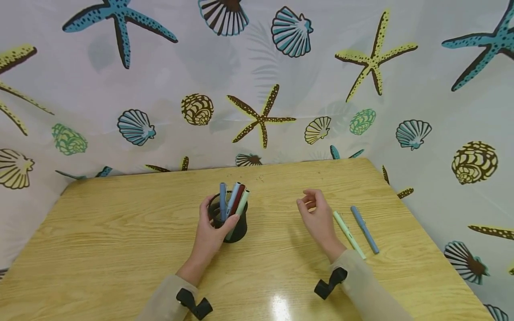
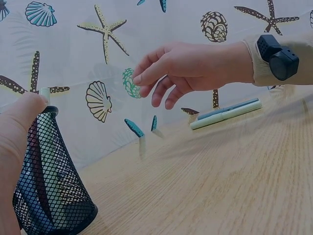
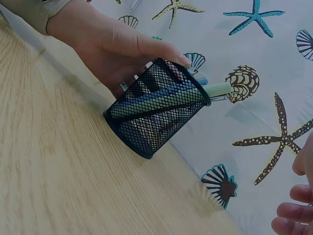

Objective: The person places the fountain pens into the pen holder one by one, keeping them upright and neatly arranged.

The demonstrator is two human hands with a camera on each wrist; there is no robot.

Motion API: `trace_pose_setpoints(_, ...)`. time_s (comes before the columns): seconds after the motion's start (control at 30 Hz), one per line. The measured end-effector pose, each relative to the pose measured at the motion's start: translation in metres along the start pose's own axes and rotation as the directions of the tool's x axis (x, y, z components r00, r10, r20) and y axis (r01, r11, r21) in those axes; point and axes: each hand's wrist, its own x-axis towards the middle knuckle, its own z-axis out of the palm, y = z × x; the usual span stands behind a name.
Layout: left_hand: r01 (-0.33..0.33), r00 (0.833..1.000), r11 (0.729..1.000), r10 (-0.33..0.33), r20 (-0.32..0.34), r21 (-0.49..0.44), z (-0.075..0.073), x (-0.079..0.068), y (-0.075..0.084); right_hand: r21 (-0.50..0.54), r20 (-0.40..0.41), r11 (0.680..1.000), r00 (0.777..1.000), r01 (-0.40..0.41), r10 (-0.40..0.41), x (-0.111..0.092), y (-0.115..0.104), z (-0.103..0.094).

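Note:
My left hand [image 1: 212, 234] grips the black mesh pen cup [image 1: 239, 229], its thumb at the rim and its fingers round the far side. Several pens stand in the cup: blue ones, a dark red pen [image 1: 238, 199] and a light green pen [image 1: 242, 203]. In the right wrist view, the mesh cup [image 3: 156, 110] shows the pens through its wall. My right hand [image 1: 319, 218] is held over the table with loosely bent fingers and nothing in them. Beside it lie a light green pen [image 1: 348, 234] and a blue pen [image 1: 364, 229], roughly parallel.
The wooden table [image 1: 120, 232] carries the cup and the loose pens. A white cloth [image 1: 168, 80] printed with starfish and shells hangs behind it and along the right side. Each sleeve has a black strap device [image 1: 331, 283] at the wrist.

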Motion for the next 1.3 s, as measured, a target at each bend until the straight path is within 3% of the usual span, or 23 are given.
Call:
trace_pose_setpoints(0.27, -0.001, 1.000, 1.000, 0.001, 0.004, -0.004, -0.001, 0.000, 0.002, -0.006, 0.016, 1.000, 0.999, -0.029, 0.029, 0.002, 0.004, -0.009)
trace_pose_setpoints(0.9, 0.006, 1.000, 1.000, -0.006, 0.007, 0.001, -0.001, -0.001, 0.002, -0.117, 0.020, 0.993, 1.000, -0.006, 0.009, -0.006, 0.024, -0.034)
trace_pose_setpoints(1.3, 0.011, 1.000, 1.000, -0.011, 0.008, 0.002, -0.002, -0.002, 0.002, -0.209, 0.021, 0.974, 0.996, -0.084, 0.091, -0.004, 0.028, -0.052)
